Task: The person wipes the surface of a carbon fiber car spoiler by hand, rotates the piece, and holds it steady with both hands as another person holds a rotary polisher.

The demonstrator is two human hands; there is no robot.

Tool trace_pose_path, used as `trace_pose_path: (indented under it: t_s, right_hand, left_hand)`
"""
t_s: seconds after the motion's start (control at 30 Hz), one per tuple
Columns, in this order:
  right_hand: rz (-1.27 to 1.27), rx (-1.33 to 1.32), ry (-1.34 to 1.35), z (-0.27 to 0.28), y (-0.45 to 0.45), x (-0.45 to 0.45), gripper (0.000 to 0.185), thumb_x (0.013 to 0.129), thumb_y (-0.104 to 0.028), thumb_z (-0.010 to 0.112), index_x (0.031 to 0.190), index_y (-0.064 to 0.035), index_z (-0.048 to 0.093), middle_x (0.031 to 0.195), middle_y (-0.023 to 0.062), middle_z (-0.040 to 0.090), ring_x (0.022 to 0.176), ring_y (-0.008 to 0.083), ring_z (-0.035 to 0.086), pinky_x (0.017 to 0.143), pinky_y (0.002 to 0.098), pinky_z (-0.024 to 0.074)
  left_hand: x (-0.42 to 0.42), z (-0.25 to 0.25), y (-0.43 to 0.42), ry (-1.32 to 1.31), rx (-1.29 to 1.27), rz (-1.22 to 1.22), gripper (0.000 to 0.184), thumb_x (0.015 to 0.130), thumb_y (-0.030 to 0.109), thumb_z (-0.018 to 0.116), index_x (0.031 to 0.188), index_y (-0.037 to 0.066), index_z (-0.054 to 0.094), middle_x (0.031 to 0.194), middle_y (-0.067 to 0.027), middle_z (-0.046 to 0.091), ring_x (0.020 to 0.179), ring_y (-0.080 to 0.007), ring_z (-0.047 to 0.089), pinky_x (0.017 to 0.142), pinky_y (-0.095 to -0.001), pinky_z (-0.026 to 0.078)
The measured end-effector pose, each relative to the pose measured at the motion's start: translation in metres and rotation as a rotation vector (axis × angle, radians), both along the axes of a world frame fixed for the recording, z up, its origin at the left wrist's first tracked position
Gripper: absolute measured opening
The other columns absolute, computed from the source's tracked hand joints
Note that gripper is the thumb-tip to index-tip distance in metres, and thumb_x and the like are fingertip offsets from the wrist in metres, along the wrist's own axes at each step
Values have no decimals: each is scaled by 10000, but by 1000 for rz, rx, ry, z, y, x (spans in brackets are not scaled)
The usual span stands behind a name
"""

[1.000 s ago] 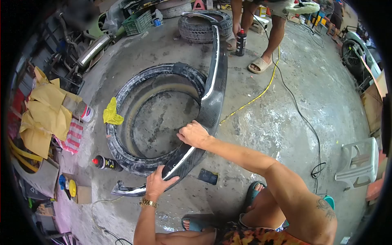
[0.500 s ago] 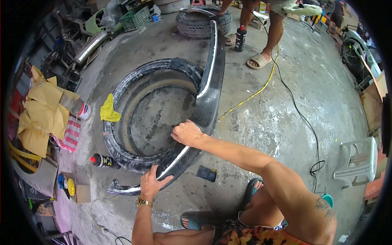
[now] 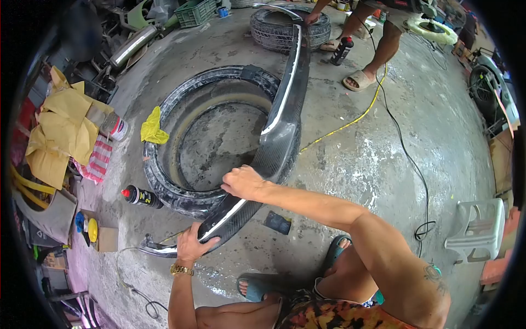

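Across the dusty black tyre (image 3: 164,189), we hold the long, curved, black weave-patterned panel (image 3: 274,151): left hand (image 3: 192,244) clasping its lower stretch, thumb apart; right hand (image 3: 241,182) curled over its inner edge. Even support should limit twisting.

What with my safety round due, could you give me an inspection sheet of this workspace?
Surface: concrete floor, scuffed, pale patches.
Job's things: black panel lying across large tire.
Clutter: yellow cloth on the tire; bottle beside it.
Hands: left hand and right hand both grip the panel.
Cables: black cable and yellow cord trail over the floor.
Surroundings: white stool at right; another person at the panel's far end.
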State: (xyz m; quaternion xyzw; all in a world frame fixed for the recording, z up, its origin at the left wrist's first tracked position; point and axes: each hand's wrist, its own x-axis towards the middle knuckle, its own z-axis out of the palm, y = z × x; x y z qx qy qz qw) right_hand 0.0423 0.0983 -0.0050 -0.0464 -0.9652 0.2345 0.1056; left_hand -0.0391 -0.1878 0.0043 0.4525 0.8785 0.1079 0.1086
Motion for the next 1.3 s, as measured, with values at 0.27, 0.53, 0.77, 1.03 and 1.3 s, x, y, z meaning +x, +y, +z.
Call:
trace_pose_path:
  t_s: [0.27,0.53,0.77,1.03,1.3]
  right_hand:
    - [36,-83,48,4,-2,-10,310,900,-315,643,836,-23,723,868,211,719,846,384,711,783,477,562]
    - [140,-100,60,-1,-20,-27,251,877,-295,653,875,-47,695,824,187,711,836,370,707,782,484,549]
    - [167,-191,148,-16,-22,-32,231,848,-249,670,859,-20,705,856,194,723,863,381,712,821,492,535]
    - [155,-145,216,-32,-25,-33,202,835,-208,633,840,-20,708,826,188,717,848,366,708,817,472,522]
    - [162,-192,200,-30,-25,-35,206,829,-201,622,842,-21,720,833,199,722,839,386,714,787,480,555]
  left_hand:
    - [-19,1,-12,72,50,15,684,659,632,823,997,81,598,887,-179,698,836,-410,671,742,-507,509]
    - [-48,-8,-46,182,14,73,689,589,511,896,989,43,589,891,-193,652,864,-437,632,757,-520,498]
    - [-45,-8,-42,113,149,127,508,658,225,866,1017,-8,592,946,-191,620,899,-405,597,823,-472,474]
    - [-50,-26,-45,66,132,132,552,663,299,865,1006,-20,573,941,-203,589,880,-441,565,779,-503,450]
    - [-56,-29,-47,75,168,94,526,651,283,875,983,-14,596,909,-210,618,847,-444,602,772,-489,486]
